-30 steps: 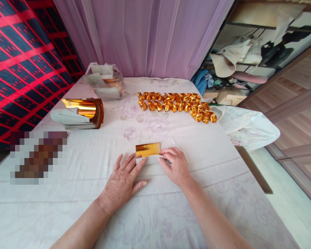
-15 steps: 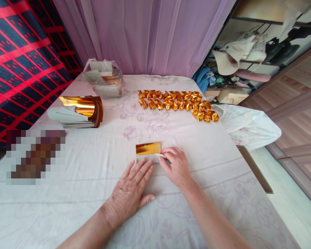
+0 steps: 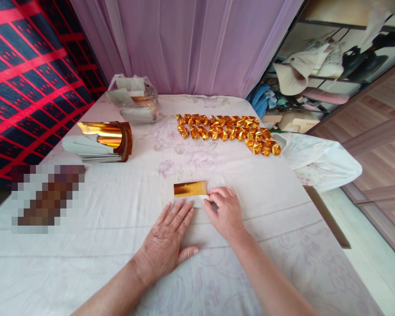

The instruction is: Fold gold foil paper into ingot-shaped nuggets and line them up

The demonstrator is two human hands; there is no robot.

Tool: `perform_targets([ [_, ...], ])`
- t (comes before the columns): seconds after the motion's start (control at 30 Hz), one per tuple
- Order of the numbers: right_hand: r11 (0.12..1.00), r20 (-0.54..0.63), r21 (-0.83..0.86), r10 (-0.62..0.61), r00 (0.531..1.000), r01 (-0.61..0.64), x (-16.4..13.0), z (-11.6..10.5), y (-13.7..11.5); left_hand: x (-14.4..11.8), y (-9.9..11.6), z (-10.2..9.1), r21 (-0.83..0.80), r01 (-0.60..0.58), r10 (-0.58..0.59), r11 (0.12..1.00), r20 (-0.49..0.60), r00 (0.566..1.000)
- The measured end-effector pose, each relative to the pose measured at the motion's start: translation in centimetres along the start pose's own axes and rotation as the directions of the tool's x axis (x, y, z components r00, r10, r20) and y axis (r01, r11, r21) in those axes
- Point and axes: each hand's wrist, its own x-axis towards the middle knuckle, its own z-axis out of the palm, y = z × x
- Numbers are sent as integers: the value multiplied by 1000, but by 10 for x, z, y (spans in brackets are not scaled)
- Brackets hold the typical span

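Gold foil paper [image 3: 190,188] lies on your desk [image 3: 118,210], your left hand [image 3: 166,241] flat and open at its near edge, your right hand [image 3: 227,213] pinching its right corner

You sit at a table [image 3: 102,210] covered in a pale cloth with a faint floral print. A lilac curtain [image 3: 191,44] hangs across the far end, glowing with soft daylight. To your left hangs a dark fabric with a red grid [image 3: 23,74]. To your right stands an open shelf [image 3: 325,74] piled with clothing, beside wood-grain panelling [image 3: 382,131].
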Motion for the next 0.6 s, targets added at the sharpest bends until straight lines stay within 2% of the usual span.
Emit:
perform_targets([
  [0.6, 999, -6, -33, 35, 999, -35, 0, 1, -1, 0, -1, 1, 1, 7, -7, 1000, 23, 1000],
])
